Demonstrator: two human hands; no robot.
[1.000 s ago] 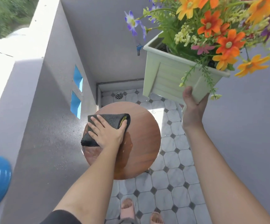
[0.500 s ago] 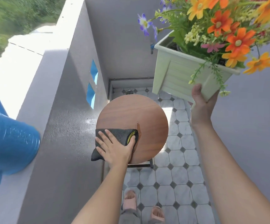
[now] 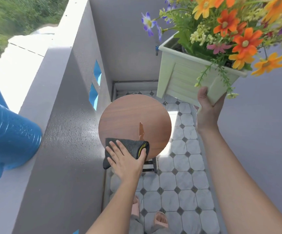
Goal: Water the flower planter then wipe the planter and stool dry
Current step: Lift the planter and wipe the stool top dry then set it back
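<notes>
The stool (image 3: 133,114) stands mid-scene on the tiled floor (image 3: 184,174), its round wooden top facing up. A narrow wet streak (image 3: 141,130) lies on the top, right of centre, its long axis running near to far. The cloth (image 3: 128,144), dark and folded with a yellow edge showing at its right end, sits on the near-left rim of the top and partly overhangs it. The streak's near end is just beside the cloth's far-right corner, so the water lies to the right of the cloth and a little farther off.

The left hand (image 3: 125,157) lies flat on the cloth, fingers straight and spread, pressing it down. It is much the nearer hand to the streak. I judge the next stroke should carry the cloth right and then away along the streak's length, since a sideways pass alone might catch only its near end.

The planter (image 3: 187,78) is off the stool, up in the air at the far right, tilted, with flowers (image 3: 229,31) spilling over its rim. The right hand (image 3: 207,108) holds it from below at its near bottom corner, thumb up the side wall; the fingers beneath are hidden. Planter and stool top are well apart.

A blue watering can (image 3: 7,135) rests on the ledge (image 3: 40,70) at the left.
</notes>
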